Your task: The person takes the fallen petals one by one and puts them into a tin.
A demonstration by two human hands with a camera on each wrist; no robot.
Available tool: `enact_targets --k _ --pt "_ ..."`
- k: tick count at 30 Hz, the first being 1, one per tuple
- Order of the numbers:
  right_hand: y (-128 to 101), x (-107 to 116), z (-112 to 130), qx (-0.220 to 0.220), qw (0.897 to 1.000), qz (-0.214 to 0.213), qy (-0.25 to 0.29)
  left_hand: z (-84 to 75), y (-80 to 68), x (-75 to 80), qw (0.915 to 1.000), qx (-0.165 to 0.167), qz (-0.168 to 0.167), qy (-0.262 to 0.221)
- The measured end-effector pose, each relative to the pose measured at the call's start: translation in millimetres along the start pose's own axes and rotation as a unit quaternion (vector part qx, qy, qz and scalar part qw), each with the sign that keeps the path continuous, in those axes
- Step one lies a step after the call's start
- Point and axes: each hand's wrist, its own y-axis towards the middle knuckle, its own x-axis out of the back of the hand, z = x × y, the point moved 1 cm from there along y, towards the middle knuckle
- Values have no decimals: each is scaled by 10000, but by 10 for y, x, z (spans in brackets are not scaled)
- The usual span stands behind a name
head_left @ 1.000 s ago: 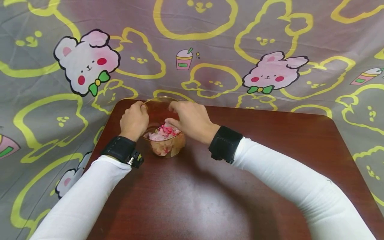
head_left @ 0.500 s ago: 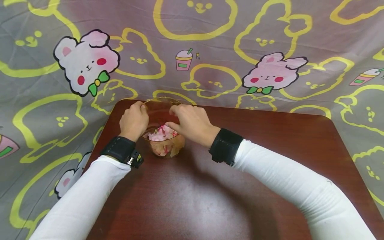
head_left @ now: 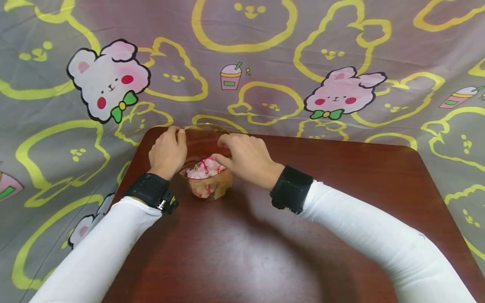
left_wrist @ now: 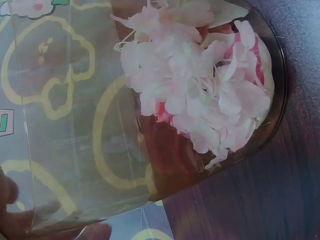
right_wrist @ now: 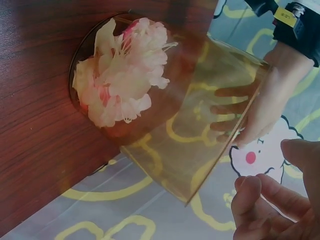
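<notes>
An amber-tinted clear glass vase (head_left: pixel 206 187) stands upright at the table's back left. Pink and white artificial flowers (left_wrist: pixel 195 90) lie bunched in its lower part. My left hand (head_left: pixel 167 153) holds the vase's left side near the rim; in the right wrist view its fingers (right_wrist: pixel 227 110) show through the tinted wall. My right hand (head_left: pixel 248 160) hovers at the right of the rim, thumb and fingers loosely curved. Seen from the right wrist, this right hand (right_wrist: pixel 275 195) is apart from the glass and has nothing between thumb and fingers.
The dark red-brown table (head_left: pixel 227 252) has rounded corners. A grey cloth (head_left: pixel 276 50) printed with yellow outlines and rabbit faces hangs close behind its back edge and along both sides. Black straps (head_left: pixel 291 187) and white sleeves (head_left: pixel 360 223) cover my wrists and forearms.
My right hand has drawn slightly right, away from the vase's opening. The flowers sit a little lower than a second ago. My left hand stays at the rim, and the vase has hardly moved.
</notes>
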Motion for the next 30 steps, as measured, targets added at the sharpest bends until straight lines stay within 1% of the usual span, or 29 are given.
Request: enact_targets --k 4,7,9,12,14,19,23,27,30 --pt "-61 39 -25 -16 9998 -183 95 35 -11 27 9987 -255 -76 -425" --pt "-120 66 -56 -43 9994 -309 117 44 -20 55 9949 -539 -88 -851" --pt "-162 90 -81 -71 9991 -385 161 41 -28 91 9911 -755 -159 -1082" --pt "-239 129 -145 -150 9984 -487 244 15 -44 161 9854 -1105 -296 -1259" --pt "-306 154 -201 -215 9981 -522 261 -7 -72 208 9816 -1359 -373 -1288" --pt "-509 171 -357 -348 9972 -628 199 -63 -183 260 9713 -2001 -507 -1185" --pt "-682 138 -442 -320 9969 -707 -131 -117 -308 207 9609 -2525 -666 -918" --pt "-842 58 -478 -101 9959 -710 -556 -194 -489 129 9482 -3060 -683 -507" --pt "-963 -22 -511 28 9956 -663 -665 -251 -663 63 9372 -3438 -544 -230"
